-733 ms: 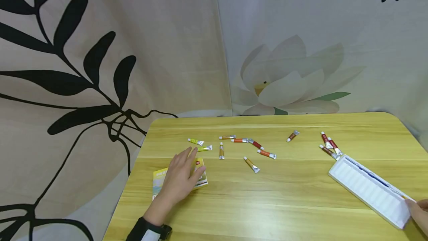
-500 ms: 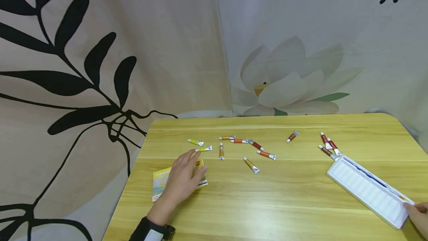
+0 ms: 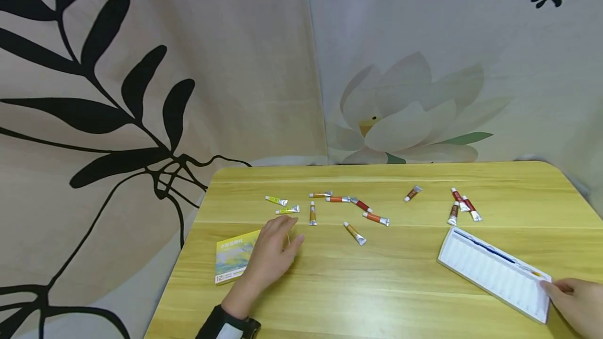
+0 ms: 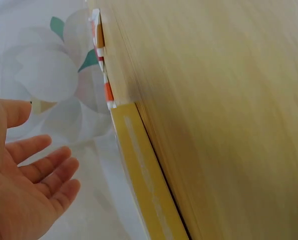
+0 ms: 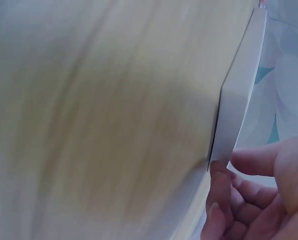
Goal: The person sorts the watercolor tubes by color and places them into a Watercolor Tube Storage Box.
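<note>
My right hand pinches the near right corner of a white plastic paint tray. A dark blue paintbrush lies in the slot along its far side. In the right wrist view, thumb and fingers of the right hand close on the end of the tray. My left hand hovers over the right part of a flat yellow cardboard box, partly hiding it. Its fingers are relaxed and hold nothing; in the left wrist view the hand is apart from the box.
Two yellow-green paint tubes lie beyond my left hand. Several ochre, orange and red paint tubes are scattered mid-table. A brown tube lies farther right, and dark red and brown tubes lie just past the tray on the wooden table.
My right hand has shifted the tray leftward and turned it slightly; a brown tube at its far end has swung round. My left hand has moved right and nearer, uncovering more of the box.
</note>
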Available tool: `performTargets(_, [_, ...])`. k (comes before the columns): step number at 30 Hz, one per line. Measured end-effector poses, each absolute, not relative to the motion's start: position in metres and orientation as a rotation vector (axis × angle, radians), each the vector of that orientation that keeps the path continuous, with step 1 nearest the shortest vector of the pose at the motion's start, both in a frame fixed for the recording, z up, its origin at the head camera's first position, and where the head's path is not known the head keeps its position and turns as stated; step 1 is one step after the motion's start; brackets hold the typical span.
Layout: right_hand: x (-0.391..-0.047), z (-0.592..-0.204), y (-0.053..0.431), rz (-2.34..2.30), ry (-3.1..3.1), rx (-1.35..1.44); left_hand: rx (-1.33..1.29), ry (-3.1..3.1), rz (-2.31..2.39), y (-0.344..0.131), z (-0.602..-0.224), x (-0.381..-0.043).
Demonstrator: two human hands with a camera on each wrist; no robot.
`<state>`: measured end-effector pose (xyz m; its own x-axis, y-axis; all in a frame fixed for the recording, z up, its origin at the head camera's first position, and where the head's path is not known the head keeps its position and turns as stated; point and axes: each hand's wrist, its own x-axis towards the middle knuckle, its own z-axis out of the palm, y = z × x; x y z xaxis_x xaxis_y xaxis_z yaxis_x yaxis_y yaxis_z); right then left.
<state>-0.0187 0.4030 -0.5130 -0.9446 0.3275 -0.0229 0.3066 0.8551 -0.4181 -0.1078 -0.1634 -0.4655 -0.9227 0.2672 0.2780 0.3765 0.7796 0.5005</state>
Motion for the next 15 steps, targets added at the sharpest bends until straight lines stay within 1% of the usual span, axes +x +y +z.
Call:
performTargets(6, [-0.027,-0.503,0.388,0.492,-3.172,-0.442,-0.469,-2.768,-1.034,-0.15,-0.467,-0.104])
performTargets(15, [-0.037,-0.49,0.36,0.588,-3.224,-0.245,-0.557,-2.749,-1.103,-0.13,-0.471,-0.1])
